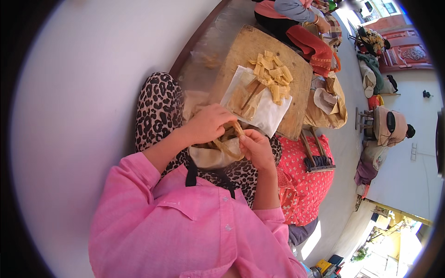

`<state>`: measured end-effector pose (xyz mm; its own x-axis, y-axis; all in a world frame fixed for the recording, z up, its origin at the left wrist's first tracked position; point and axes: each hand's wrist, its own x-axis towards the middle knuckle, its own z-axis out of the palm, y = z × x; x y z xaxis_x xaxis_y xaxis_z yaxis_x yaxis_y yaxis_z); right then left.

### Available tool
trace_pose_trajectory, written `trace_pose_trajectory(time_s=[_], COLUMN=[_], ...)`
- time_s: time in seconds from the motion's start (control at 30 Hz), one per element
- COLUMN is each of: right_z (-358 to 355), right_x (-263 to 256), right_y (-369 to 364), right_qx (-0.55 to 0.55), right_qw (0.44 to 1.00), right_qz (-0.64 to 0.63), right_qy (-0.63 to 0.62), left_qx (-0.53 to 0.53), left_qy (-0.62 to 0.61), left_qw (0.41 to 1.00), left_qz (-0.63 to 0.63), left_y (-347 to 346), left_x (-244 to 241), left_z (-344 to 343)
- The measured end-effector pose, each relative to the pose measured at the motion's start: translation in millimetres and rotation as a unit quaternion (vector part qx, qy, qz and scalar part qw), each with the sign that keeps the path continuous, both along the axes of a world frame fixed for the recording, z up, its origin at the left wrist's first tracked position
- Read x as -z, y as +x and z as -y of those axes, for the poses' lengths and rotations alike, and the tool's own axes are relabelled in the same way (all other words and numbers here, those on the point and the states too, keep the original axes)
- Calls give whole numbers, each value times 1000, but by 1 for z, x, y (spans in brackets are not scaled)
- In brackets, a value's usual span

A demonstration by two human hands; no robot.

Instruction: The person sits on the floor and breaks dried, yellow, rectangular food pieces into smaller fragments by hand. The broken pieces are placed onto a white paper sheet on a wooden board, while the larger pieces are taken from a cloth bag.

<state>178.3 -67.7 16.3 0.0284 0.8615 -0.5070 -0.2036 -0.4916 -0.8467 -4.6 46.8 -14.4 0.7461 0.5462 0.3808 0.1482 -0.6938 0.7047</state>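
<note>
A bent tan dried strip [237,127] is pinched between the thumb and fingers of my right hand [256,147]. My left hand [211,123] curls over the strip's other end, its fingertips partly hidden. Below both hands, an open cream bag [212,156] with black straps [191,173] rests on my lap and holds more tan strips. Just beyond lies a white plastic bag [274,116] on a wooden board [295,100]. On it are a clear packet [240,99] with tan contents and a thin brown stick [251,97]. Several short, flat tan pieces [274,74] are heaped behind.
A white wall [87,104] runs along my left. A person [292,14] sits past the board. To the right are a paper sack [330,111], a red floral cloth [302,180] and an overturned wooden stool [318,156]. Another person [389,125] sits farther off.
</note>
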Motion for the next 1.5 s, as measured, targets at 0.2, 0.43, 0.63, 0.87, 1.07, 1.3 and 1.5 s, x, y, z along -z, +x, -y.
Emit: trace_pose_trajectory(time_s=[0.2,0.43,0.63,0.87,1.07,1.3,1.5], right_z=[-1,5,2,1,9,7,12], right_x=[-10,5,15,12,12,15,27], right_y=[-16,-27,-41,-34,-18,-17,-18], right_qx=[-30,-48,-78,-55,48,82,-3], right_qw=[996,954,886,835,961,977,983], right_qz=[81,254,373,459,227,-196,159], right_qy=[17,150,263,299,150,18,91], left_qx=[-1,-20,-39,-15,-49,65,24], left_qy=[6,-633,-676,-584,-127,-91,-299], left_qw=[995,772,733,811,990,990,952], left_qz=[-104,48,68,-14,40,85,-58], left_y=[4,5,14,15,18,12,13], left_x=[-1,5,17,7,12,-13,1], left_z=[20,4,9,13,21,29,27])
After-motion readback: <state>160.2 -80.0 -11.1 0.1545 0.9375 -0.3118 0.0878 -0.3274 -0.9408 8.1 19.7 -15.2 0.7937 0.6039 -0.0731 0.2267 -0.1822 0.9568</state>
